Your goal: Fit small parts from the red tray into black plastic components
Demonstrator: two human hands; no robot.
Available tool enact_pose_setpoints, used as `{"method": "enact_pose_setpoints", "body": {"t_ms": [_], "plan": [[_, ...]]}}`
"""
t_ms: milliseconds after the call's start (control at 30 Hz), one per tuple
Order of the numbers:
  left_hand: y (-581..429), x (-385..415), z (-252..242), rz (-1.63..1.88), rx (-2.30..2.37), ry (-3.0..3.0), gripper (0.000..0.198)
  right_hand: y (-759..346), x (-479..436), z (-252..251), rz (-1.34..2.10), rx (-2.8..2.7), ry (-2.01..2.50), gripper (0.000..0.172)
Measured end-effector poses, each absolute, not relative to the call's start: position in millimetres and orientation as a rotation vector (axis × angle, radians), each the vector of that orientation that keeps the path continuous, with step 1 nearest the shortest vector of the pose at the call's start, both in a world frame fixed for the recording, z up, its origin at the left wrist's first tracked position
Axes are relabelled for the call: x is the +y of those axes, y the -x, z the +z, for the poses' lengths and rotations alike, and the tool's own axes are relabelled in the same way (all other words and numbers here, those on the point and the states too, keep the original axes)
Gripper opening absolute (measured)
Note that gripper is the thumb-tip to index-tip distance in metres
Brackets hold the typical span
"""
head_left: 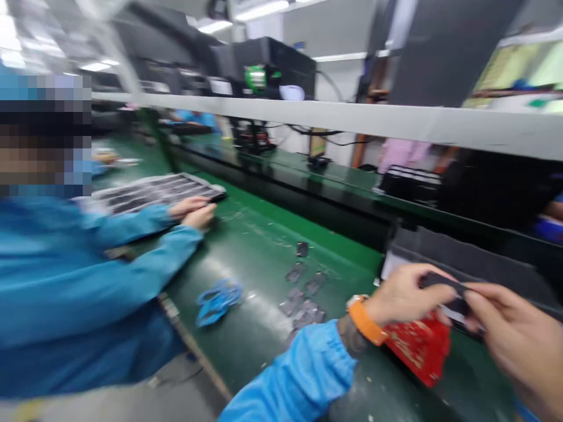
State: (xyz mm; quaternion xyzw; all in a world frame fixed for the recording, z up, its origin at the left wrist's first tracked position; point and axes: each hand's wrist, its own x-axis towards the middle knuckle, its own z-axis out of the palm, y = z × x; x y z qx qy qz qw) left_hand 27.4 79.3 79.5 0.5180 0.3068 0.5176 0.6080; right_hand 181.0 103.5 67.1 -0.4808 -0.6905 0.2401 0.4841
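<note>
At the right of the head view, my left hand (409, 293), with an orange watch band at its wrist, pinches one end of a small dark flat part (446, 291). The fingertips of my right hand (514, 328) close on the other end of the same part. Beneath my left hand lies a red packet or cloth (420, 346) with light specks, partly covered by that hand. Just behind both hands is a dark tray or sheet stack (479, 258). Several small dark parts (308, 313) lie loosely grouped on the green table (250, 252) to the left.
A co-worker in a blue smock (101, 269) works at the left, hands (197, 212) beside a divided tray (149, 190). A crumpled blue strap (217, 299) lies mid-table. A white shelf edge (308, 111) crosses above, carrying black boxes (277, 67).
</note>
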Motion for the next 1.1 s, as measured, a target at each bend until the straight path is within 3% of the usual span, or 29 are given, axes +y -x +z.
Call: {"method": "enact_pose_setpoints", "body": {"t_ms": [167,333,633,1100], "plan": [[-23,88,80,1.351,0.900,-1.197,0.022,-188,83,86,0.742,-1.543,0.940,0.029],[-25,83,82,1.438,0.861,-1.166,0.033,-179,83,82,0.390,-1.663,0.860,0.006],[-26,72,90,1.331,0.805,-1.284,0.040,-178,78,87,-0.106,-1.792,0.670,0.024],[-24,69,95,1.355,0.919,-1.417,0.035,-178,81,80,-0.147,-1.919,0.672,0.029]]}}
